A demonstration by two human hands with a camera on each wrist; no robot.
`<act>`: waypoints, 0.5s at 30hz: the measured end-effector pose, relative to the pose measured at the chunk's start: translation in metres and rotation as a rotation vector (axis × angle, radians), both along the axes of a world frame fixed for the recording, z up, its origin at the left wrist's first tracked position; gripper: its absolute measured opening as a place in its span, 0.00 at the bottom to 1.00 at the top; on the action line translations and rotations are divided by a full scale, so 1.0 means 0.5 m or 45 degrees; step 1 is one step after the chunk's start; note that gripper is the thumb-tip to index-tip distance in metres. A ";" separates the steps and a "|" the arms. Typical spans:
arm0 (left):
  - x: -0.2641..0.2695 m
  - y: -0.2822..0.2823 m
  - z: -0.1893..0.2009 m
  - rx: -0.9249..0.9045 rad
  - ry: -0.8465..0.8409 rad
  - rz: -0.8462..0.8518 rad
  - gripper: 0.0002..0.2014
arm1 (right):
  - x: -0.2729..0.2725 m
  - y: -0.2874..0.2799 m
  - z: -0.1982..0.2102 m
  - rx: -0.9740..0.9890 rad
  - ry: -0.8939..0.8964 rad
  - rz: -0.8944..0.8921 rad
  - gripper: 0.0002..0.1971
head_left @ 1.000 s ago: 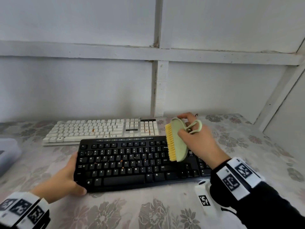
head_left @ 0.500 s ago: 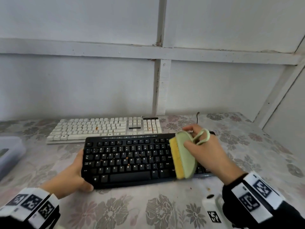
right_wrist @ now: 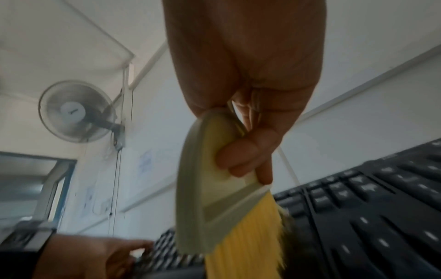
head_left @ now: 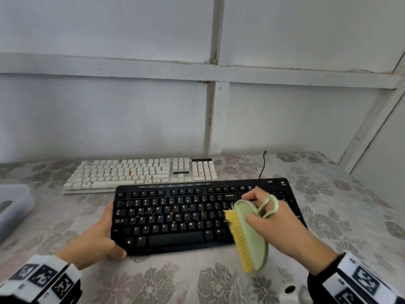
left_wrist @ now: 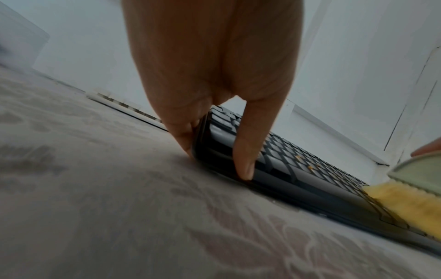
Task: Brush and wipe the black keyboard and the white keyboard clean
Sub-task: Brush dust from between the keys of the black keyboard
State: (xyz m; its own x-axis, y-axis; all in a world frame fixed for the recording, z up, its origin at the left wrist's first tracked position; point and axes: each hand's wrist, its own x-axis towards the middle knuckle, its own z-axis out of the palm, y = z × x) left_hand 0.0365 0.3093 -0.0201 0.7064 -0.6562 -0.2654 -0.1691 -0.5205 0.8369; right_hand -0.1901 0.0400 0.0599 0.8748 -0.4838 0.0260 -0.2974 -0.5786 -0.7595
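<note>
The black keyboard [head_left: 206,216] lies flat on the bench [head_left: 197,284] right in front of me, and I judge it light and rigid, likely to skate on the flowered cover when brushed, so my left hand [head_left: 94,240] clamps its near left corner, thumb [left_wrist: 243,156] on the front edge and fingers against the end. The frame is the place to hold it; the keys would give and rock. My right hand [head_left: 282,224] is curled round the green back of the brush [head_left: 249,235], a finger through its loop, with the yellow bristles [right_wrist: 241,245] pressed sideways onto the keys at the right of the letter block. Those bristles look soft enough to bend between the caps. Orange crumbs [head_left: 173,217] sit scattered over the middle rows, and I expect they will lodge in the gaps. The white keyboard [head_left: 140,174] lies just behind, touching or nearly so, also flecked orange, so crumbs flicked backward would land on it. A black cable [head_left: 262,165] trails off the back edge, and a pale plastic box [head_left: 13,207] stands at far left.
</note>
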 end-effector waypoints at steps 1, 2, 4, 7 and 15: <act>-0.002 0.000 0.001 -0.001 0.000 0.002 0.62 | 0.007 -0.004 0.013 -0.013 -0.042 -0.028 0.12; -0.002 -0.001 0.001 -0.003 -0.001 0.005 0.61 | 0.018 -0.009 0.025 -0.034 -0.102 -0.061 0.13; -0.003 -0.001 0.001 -0.017 -0.005 0.017 0.61 | 0.045 -0.020 0.042 -0.077 -0.217 -0.115 0.14; -0.004 -0.002 0.002 -0.017 -0.003 0.019 0.61 | 0.073 -0.029 0.041 -0.076 -0.235 -0.145 0.13; 0.000 0.000 0.004 -0.012 0.002 0.012 0.59 | 0.007 0.004 -0.028 -0.032 0.002 0.033 0.11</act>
State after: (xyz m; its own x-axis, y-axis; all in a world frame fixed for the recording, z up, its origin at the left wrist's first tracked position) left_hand 0.0366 0.3093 -0.0181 0.7121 -0.6521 -0.2601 -0.1630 -0.5140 0.8422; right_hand -0.1865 0.0422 0.0458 0.8869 -0.4605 0.0364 -0.2835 -0.6050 -0.7441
